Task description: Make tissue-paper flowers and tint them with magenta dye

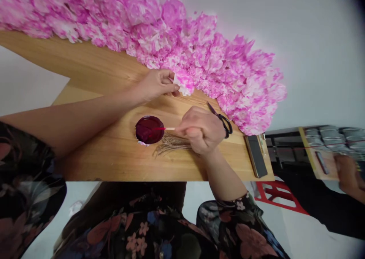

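My left hand (pixel 161 83) pinches a pink-and-white paper-like flower (pixel 184 82) between thumb and fingers, close to the front of the flower pile. My right hand (pixel 201 130) is closed around a thin pale stick (pixel 170 129), whose far end is stained red. That stained end is at a small round dish (pixel 137 129) of dark red liquid; whether it touches the liquid I cannot tell. Under and beside my right hand lies a bundle of thin brown strands (pixel 171 144). Black-handled scissors (pixel 227 125) lie just behind this hand, partly hidden by it.
A long heap of pink-and-white flowers (pixel 211 57) lines the back of the wooden table (pixel 122 167). A dark phone (pixel 256 156) lies near its right edge. Farther right are a red plastic stool (pixel 281 198), another person's hand (pixel 349 175) and a second table with grey packs (pixel 327 137).
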{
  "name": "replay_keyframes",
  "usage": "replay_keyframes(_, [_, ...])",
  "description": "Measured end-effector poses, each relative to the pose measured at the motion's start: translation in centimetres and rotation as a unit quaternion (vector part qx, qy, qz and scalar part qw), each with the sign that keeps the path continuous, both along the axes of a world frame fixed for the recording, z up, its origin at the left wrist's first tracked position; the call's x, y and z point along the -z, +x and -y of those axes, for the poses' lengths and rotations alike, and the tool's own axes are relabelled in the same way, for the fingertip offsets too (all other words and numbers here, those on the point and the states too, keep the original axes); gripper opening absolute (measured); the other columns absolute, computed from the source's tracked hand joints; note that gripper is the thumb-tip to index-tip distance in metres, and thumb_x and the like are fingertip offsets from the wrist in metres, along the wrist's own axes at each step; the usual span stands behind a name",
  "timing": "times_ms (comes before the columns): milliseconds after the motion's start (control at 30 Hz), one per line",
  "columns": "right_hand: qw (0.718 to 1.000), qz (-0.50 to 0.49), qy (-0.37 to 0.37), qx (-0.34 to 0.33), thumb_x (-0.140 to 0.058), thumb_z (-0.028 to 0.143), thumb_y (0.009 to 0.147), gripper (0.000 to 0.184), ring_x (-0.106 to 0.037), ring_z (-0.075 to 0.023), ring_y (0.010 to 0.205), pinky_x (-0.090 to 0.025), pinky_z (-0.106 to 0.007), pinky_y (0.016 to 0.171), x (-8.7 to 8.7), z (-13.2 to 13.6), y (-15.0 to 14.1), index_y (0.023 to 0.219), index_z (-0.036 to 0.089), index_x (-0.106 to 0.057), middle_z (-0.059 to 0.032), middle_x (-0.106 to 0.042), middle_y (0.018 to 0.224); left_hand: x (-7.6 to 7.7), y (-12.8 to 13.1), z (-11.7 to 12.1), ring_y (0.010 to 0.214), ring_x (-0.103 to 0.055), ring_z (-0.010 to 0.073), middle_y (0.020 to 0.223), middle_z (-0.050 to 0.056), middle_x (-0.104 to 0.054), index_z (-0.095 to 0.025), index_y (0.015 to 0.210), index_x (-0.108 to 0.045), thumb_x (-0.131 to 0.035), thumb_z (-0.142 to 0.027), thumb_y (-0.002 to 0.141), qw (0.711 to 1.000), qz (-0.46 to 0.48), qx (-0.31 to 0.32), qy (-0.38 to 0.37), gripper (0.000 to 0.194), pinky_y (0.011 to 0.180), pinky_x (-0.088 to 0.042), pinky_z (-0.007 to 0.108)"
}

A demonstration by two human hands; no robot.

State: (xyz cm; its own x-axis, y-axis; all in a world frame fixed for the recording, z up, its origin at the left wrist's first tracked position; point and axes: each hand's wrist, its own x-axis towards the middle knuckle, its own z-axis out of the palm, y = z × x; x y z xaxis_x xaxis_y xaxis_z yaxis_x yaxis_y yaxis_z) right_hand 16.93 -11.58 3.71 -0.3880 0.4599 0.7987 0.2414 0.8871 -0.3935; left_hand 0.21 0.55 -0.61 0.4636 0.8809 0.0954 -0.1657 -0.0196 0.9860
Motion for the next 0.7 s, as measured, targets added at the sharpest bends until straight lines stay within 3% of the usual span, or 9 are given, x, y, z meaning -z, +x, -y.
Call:
replay_keyframes(100, [0.998,0.059,-0.013,-0.001,-0.063,0.042,0.115,0.037,-0.061,-0.0130,0.058,-0.048,-0.030,0.057,0.1,-0.4,0.3,0.087,0.025,-0.079,0.0021,-0.071,0.068,0.4,0.1,-0.2,0.083,-0.082,0.0190,0.081,0.004,-0.082,-0.019,0.092,-0.060,-0.082,-0.015,0.096,1.000,0.010,0.004,0.003,0.023,0.081,-0.055,0.030])
replay_keyframes(267, [0.985,-0.084,-0.125,0.090,-0.055,0.060,0.116,0.055,-0.056,-0.0132,0.053,-0.049,-0.032,0.058,0.1,-0.1,0.8,0.077,0.027,-0.075,0.0031,-0.059,0.059,0.4,0.0,-0.2,0.083,-0.081,0.0195,0.080,0.002,-0.082,-0.020,0.093,-0.060,-0.087,-0.020,0.093,1.000,0.005,0.009,0.003,0.027,0.084,-0.057,0.031])
replay_keyframes(467, [0.945,-0.144,-0.217,0.195,-0.062,0.070,0.109,0.056,-0.053,-0.0121,0.054,-0.048,-0.031,0.057,0.2,-1.0,1.7,0.073,0.027,-0.071,0.0042,-0.048,0.059,0.3,-0.2,-0.3,0.081,-0.079,0.0175,0.085,0.003,-0.083,-0.019,0.091,-0.062,-0.083,-0.018,0.095,0.999,-0.024,0.006,0.022,0.021,0.086,-0.059,0.032])
replay_keyframes(600, [0.907,-0.258,-0.173,0.286,-0.049,0.074,0.112,0.062,-0.050,-0.0121,0.051,-0.046,-0.030,0.055,-0.5,-2.5,2.4,0.074,0.027,-0.065,0.0052,-0.042,0.059,0.6,-0.2,-0.4,0.084,-0.081,0.0183,0.085,0.003,-0.084,-0.018,0.093,-0.065,-0.083,-0.016,0.095,0.999,-0.028,0.004,0.021,0.018,0.085,-0.060,0.032])
replay_keyframes(700, [0.885,-0.313,-0.128,0.322,-0.055,0.067,0.111,0.058,-0.050,-0.0116,0.048,-0.042,-0.029,0.051,-1.1,-3.2,2.7,0.071,0.026,-0.062,0.0066,-0.043,0.056,0.7,-0.2,-0.5,0.086,-0.082,0.0189,0.087,0.005,-0.085,-0.018,0.094,-0.065,-0.083,-0.016,0.095,0.999,-0.028,0.001,0.019,0.018,0.084,-0.060,0.031])
